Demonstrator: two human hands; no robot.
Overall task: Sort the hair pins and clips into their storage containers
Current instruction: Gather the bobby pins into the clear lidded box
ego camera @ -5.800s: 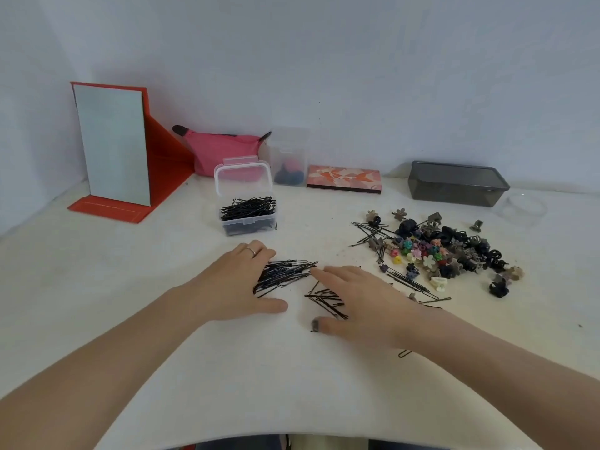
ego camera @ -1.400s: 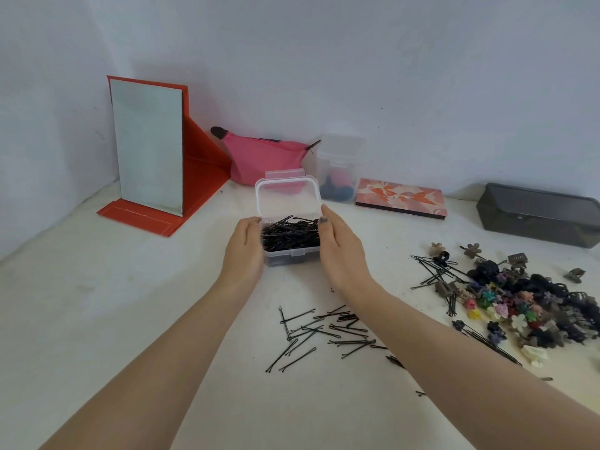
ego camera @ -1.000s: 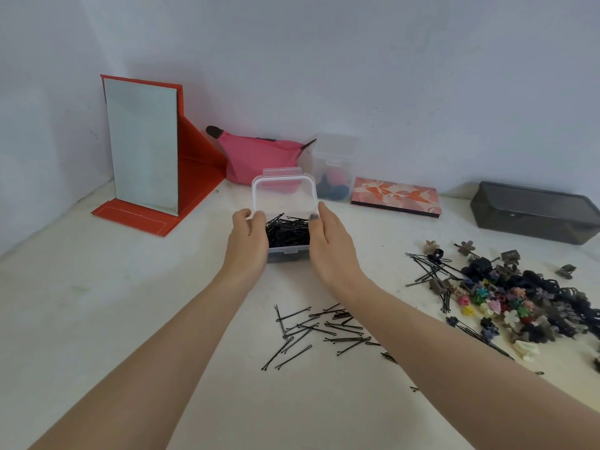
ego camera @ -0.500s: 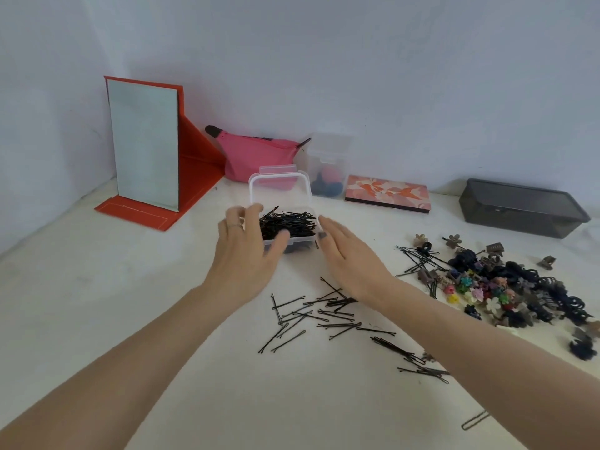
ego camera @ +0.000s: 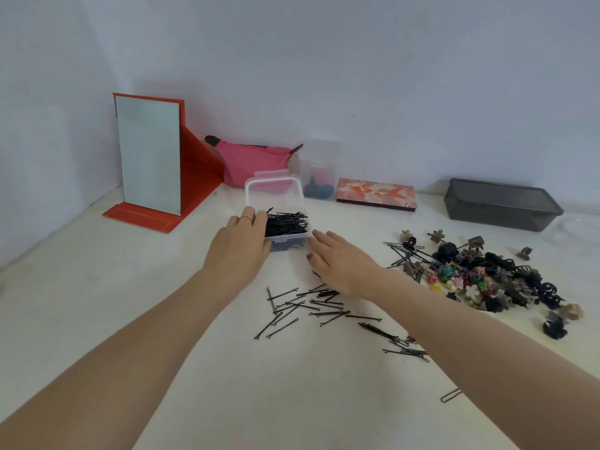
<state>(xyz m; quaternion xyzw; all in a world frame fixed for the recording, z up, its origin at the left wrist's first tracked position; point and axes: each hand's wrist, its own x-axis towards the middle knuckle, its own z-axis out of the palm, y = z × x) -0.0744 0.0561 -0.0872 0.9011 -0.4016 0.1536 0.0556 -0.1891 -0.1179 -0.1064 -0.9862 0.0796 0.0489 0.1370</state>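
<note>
Head view: a small clear box (ego camera: 285,227) with its hinged lid (ego camera: 274,191) standing open sits near the middle of the white table (ego camera: 97,303), heaped with black hair pins (ego camera: 285,222). The left hand (ego camera: 238,248) rests against the box's left side, fingers straight and relaxed, a ring on one finger, gripping nothing. The right hand (ego camera: 341,263) lies flat, fingers spread loosely, just right of the box and apart from it, holding nothing. Nearer than the hands, loose hair pins (ego camera: 311,306) are scattered on the table, trailing off to the right under the right forearm. Further right lies a pile of small claw clips (ego camera: 487,280), dark and coloured, with a few pins at its left edge. Along the far wall stand a red-framed mirror (ego camera: 149,157), a pink pouch (ego camera: 250,162), a clear container (ego camera: 319,172), a flat floral case (ego camera: 376,194) and a dark grey bin (ego camera: 500,204).
</note>
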